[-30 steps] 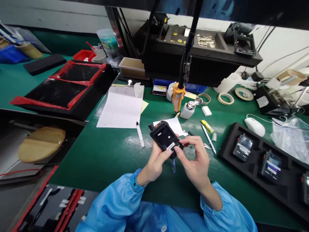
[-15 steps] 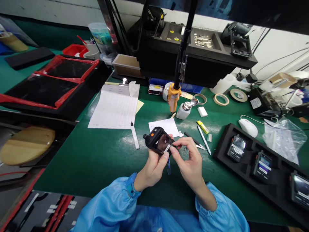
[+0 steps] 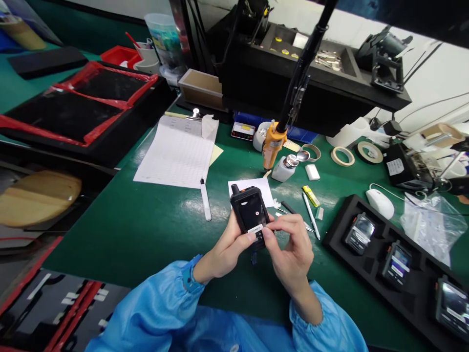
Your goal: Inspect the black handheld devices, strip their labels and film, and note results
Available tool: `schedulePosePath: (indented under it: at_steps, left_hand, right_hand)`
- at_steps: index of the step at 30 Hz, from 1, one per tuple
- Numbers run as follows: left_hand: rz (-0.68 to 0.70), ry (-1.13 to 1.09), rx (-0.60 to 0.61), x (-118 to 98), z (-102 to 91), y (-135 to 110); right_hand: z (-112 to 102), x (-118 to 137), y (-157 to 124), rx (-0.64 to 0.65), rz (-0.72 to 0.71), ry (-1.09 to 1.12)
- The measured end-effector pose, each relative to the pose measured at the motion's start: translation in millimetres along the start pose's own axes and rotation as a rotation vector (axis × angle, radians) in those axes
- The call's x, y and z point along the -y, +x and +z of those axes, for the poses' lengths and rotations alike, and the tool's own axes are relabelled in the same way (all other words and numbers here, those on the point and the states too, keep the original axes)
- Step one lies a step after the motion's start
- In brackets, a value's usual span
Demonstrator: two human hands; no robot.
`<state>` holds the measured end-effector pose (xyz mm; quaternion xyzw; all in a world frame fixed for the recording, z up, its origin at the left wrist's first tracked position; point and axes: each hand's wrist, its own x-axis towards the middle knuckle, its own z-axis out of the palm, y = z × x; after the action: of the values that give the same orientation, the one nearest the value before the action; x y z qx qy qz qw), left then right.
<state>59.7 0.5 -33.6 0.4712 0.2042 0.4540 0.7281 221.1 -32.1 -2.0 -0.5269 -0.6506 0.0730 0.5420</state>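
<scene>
Both my hands hold a small black handheld radio [image 3: 248,209] over the green table, its back side up and its stubby antenna pointing away from me. My left hand [image 3: 227,244] cups the radio from below and the left, thumb on its lower edge. My right hand [image 3: 291,247] pinches the lower end of the radio, thumb and forefinger pressed on a small white label [image 3: 255,229] stuck there. A blue pen-like tool [image 3: 253,256] lies on the table beneath my hands.
A black foam tray [image 3: 340,222] at right holds several finished radios. A paper sheet [image 3: 176,156], white marker [image 3: 205,199], white card [image 3: 252,188], tweezers, pens, tape rolls [image 3: 343,156], a white mouse [image 3: 380,203] and a hanging orange screwdriver [image 3: 273,142] surround my hands. Red-edged black trays [image 3: 54,127] stand left.
The radio has been turned from lying tilted to the left to pointing straight away from me. My right fingers have stayed pinched at the label on its lower end.
</scene>
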Motion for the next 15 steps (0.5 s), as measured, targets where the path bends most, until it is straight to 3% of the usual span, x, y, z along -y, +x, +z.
schedulePosePath:
  at_steps: [6,15]
  left_hand:
    - [-0.045,-0.185,0.027,-8.3,1.3,-1.0]
    - [-0.100,-0.251,0.104,-21.6,3.1,0.2]
  right_hand:
    - [-5.1,2.0,-0.4,0.009,-0.217,-0.085]
    - [-12.1,5.4,-4.3,0.072,-0.217,-0.020]
